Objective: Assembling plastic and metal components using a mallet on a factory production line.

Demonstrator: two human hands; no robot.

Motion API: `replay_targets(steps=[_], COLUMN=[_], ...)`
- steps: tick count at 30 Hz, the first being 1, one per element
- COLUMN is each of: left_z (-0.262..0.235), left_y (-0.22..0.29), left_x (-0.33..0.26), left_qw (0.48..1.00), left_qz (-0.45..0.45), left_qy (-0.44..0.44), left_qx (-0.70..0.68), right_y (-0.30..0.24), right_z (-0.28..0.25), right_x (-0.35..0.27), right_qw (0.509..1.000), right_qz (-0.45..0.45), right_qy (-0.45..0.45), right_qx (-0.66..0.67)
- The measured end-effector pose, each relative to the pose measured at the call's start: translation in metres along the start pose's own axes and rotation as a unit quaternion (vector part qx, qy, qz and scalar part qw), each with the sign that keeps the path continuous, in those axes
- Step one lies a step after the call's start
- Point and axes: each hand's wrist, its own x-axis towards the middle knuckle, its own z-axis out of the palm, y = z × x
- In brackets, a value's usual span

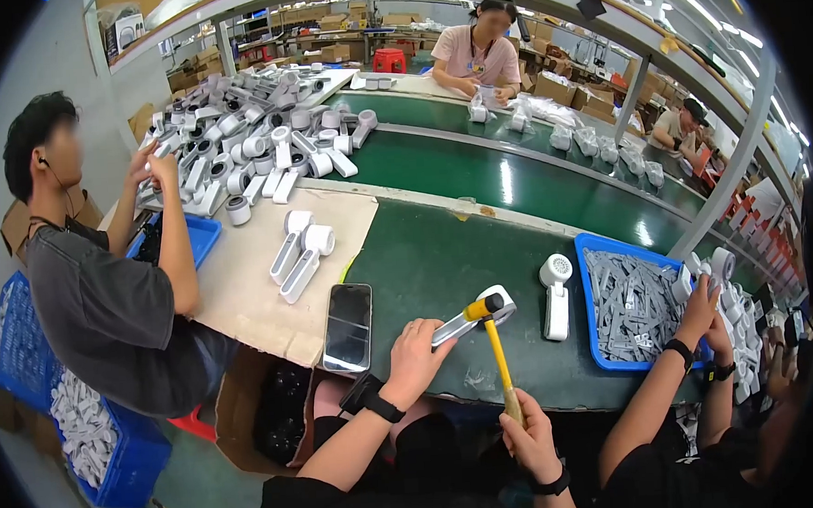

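My left hand [414,361] grips the handle end of a white and grey handheld fan body [454,329], which lies tilted over the green worktop. In my right hand [533,439] is a small mallet [500,359] with a yellow handle and a yellow and black head. Its head is over the fan body, partly covering it; whether the two touch I cannot tell. Farther right on the worktop stands another white fan body [556,299] with a round grille. A black phone [347,326] rests left of my left hand, next to two more fan bodies [307,254].
A blue tray [605,359] of flat grey strips sits at right, beside a co-worker's hands [699,317]. White fan bodies form a large pile [263,142] at far left, near another co-worker. A green conveyor belt [476,172] runs behind the worktop, with a metal post [728,168] at right.
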Motion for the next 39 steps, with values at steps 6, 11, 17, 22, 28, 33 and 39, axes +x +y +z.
replay_targets(steps=[6, 11, 17, 22, 28, 33, 39], left_z=[0.009, 0.007, 0.007, 0.008, 0.011, 0.003, 0.006], left_y=[-0.011, -0.008, -0.01, -0.008, -0.013, -0.015, -0.011], left_x=[-0.004, -0.005, -0.005, -0.002, -0.005, -0.02, -0.019], left_qw=[0.999, 0.998, 0.996, 0.995, 0.996, 0.998, 0.998], left_qz=[0.014, 0.009, 0.001, 0.007, 0.017, -0.035, -0.046], left_qy=[0.003, 0.005, 0.012, 0.019, 0.039, 0.039, 0.039], left_qx=[-0.035, -0.069, -0.087, -0.094, -0.081, -0.024, -0.005], right_y=[-0.01, -0.019, -0.023, -0.029, -0.024, -0.029, -0.034], right_z=[0.003, -0.003, -0.004, -0.004, 0.006, 0.007, 0.006], right_x=[0.001, -0.003, -0.009, 0.0, -0.004, -0.003, -0.008], right_qw=[0.991, 0.947, 0.947, 0.909, 0.928, 0.923, 0.921], right_qz=[-0.044, -0.15, -0.155, -0.169, -0.181, -0.176, -0.145], right_qy=[0.013, 0.079, 0.082, 0.034, 0.059, 0.034, -0.004], right_qx=[-0.127, -0.272, -0.269, -0.381, -0.321, -0.341, -0.362])
